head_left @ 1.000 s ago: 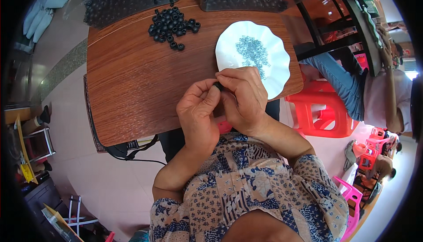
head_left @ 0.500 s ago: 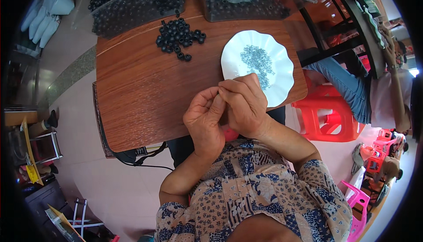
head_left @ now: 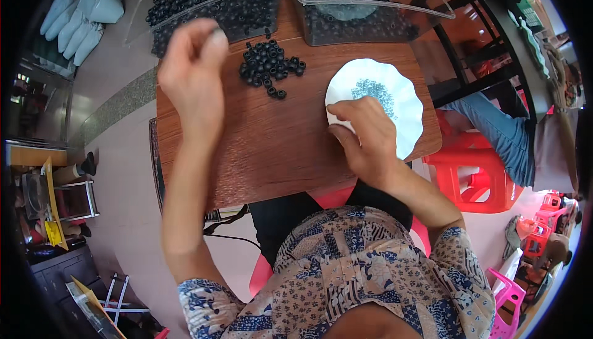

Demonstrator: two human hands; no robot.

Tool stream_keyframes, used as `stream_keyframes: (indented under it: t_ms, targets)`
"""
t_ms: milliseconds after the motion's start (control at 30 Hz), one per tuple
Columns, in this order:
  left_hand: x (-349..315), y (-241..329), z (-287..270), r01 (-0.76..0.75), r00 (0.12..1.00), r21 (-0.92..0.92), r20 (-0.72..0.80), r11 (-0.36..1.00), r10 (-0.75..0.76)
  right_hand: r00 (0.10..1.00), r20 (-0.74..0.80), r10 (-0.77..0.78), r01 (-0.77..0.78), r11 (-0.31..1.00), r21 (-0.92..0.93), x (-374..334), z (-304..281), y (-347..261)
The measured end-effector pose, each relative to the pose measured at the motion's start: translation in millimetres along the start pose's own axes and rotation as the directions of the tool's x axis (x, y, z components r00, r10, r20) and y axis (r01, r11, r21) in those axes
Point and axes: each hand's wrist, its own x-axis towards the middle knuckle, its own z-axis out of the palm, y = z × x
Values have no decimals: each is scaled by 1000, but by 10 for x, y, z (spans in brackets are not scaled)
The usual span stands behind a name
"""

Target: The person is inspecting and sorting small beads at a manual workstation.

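My left hand [head_left: 196, 70] is raised at the near side of the left clear bin [head_left: 216, 2], blurred by motion. Its thumb and forefinger are pinched together, with a small black ring-like part [head_left: 215, 30] at their tips. Over the near left rim of a white scalloped plate [head_left: 407, 101] is my right hand [head_left: 369, 138]. Its thumb and forefinger stand a little apart, with white plate showing between them and nothing visible held. A patch of tiny translucent pieces [head_left: 374, 94] lies on the plate. Left of it, a loose pile of black ring-like parts [head_left: 264, 62] rests on the wooden table [head_left: 265, 147].
Both clear bins, the left one and the right one [head_left: 364, 27], hold many black parts at the table's far edge. A red stool [head_left: 475, 172] and a seated person's leg in jeans [head_left: 494, 126] are at the right. White sacks [head_left: 92, 5] stand at the far left.
My hands were together, fingertips touching, near the plate. They have parted: the left moved far and left to the bin, while the right shifted slightly right and its fingers opened.
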Motion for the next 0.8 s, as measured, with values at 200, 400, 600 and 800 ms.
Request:
stream_keyframes:
  t_ms: [200, 400, 600, 800]
  targets:
    - [1046, -519, -17, -283, 952, 536, 58, 795, 300, 998, 58, 5, -5, 1000, -2, 198, 11, 249]
    - [1157, -612, -8, -165, 984, 774, 89, 611, 153, 991, 135, 6, 3, 998, -66, 383, 108, 407]
    - [321, -264, 10, -520, 840, 511, 162, 684, 517, 967, 256, -5, 28, 996, -86, 460, 390, 479]
    - [-573, -254, -118, -164, 981, 250, 146, 954, 130, 919, 394, -32, 99, 984, -151, 574, 764, 452]
